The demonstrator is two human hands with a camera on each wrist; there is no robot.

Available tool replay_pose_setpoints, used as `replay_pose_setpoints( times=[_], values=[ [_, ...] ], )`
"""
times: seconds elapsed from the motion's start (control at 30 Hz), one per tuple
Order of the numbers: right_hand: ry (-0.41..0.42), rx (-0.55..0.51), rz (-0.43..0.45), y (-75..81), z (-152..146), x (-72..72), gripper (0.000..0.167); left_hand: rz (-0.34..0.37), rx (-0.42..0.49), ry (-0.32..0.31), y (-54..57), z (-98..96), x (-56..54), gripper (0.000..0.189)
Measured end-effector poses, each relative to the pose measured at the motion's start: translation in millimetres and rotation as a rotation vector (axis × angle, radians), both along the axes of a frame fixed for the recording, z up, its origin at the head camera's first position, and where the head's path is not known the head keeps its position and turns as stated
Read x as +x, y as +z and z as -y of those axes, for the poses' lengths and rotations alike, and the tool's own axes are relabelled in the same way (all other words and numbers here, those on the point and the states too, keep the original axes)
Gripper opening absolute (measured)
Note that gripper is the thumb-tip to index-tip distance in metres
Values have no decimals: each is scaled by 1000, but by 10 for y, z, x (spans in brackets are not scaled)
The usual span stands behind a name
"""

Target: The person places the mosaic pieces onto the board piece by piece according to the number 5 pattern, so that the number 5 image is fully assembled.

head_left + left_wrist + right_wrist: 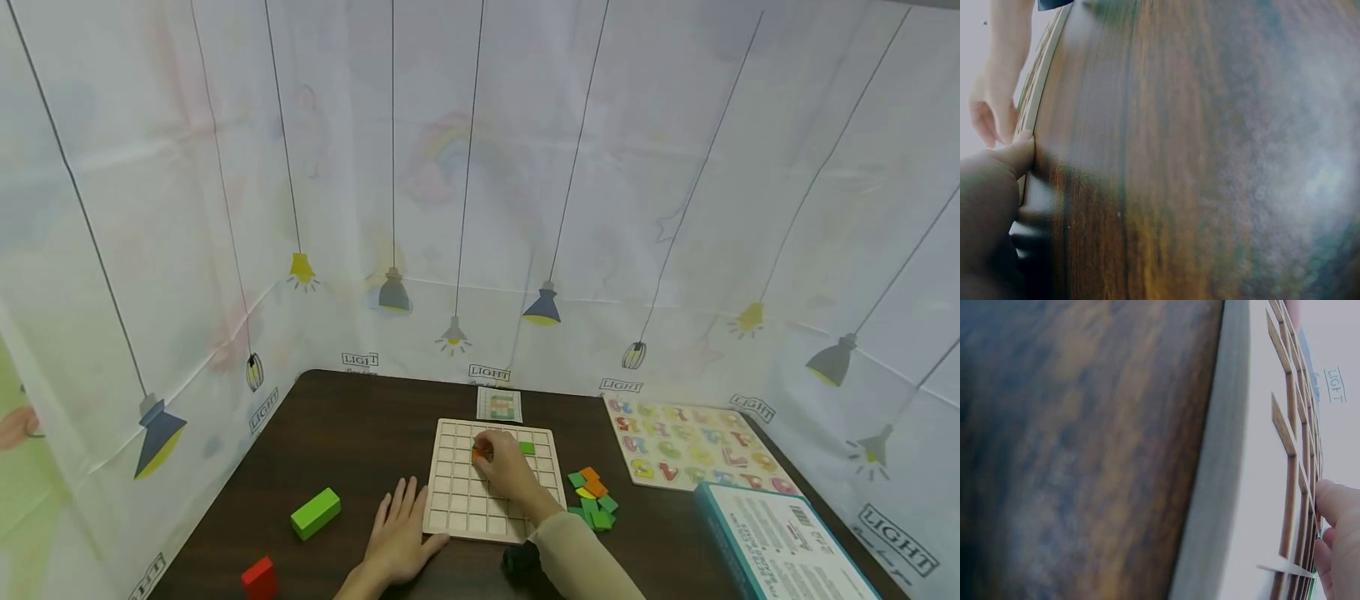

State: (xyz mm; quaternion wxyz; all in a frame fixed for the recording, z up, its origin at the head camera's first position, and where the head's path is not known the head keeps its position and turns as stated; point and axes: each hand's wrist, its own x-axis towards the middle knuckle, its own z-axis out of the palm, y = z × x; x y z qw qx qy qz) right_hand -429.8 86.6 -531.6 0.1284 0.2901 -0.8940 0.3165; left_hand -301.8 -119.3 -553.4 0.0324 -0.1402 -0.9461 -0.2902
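A pale wooden grid board [457,504] lies on the dark table. My right hand [508,468] is over its upper middle, fingertips pinching a small orange tile [477,455] at the grid; part of the tile is hidden by the fingers. One green tile [527,448] sits in a cell right of that hand. My left hand [401,533] rests on the table at the board's lower left corner, fingers straight. In the left wrist view its thumb [1019,153] touches the board's edge. The right wrist view shows the right hand [1341,528] low over the grid.
Loose green, orange and yellow tiles [600,506] lie right of the board. A patterned card [500,405] lies behind it. Left are a green block [316,513] and a red block [259,578]. Farther right are a number board [690,454] and a blue-edged box [787,542].
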Motion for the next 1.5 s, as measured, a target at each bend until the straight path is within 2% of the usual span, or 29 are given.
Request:
replay_pose_setpoints(
  times=[0.17, 0.43, 0.67, 0.73, 0.9, 1.17, 1.5],
  values=[
    [-14, -3, -27, 43, -3, 24, 33, 28, -8, 14, 49, -15, 25, 89],
    [-26, -67, 10, 100, -180, 93, 29, 30, -29, 43, 47, 23, 63, 89],
    [-62, -108, -130, 66, -571, 115, 28, 28, -30, 59, 37, 61, 70, 84],
    [-88, -120, -142, 56, -688, 142, 28, 33, -25, 57, 35, 66, 67, 85],
    [-156, -103, -125, 28, -984, 213, 28, 50, -14, 55, 26, 60, 66, 85],
    [-221, -74, -154, 25, -1430, 319, 31, 63, -24, 50, 37, 38, 60, 86],
    [-337, 13, -89, 0, -1793, 514, 26, 53, -36, 24, 67, -50, 37, 85]
  ],
)
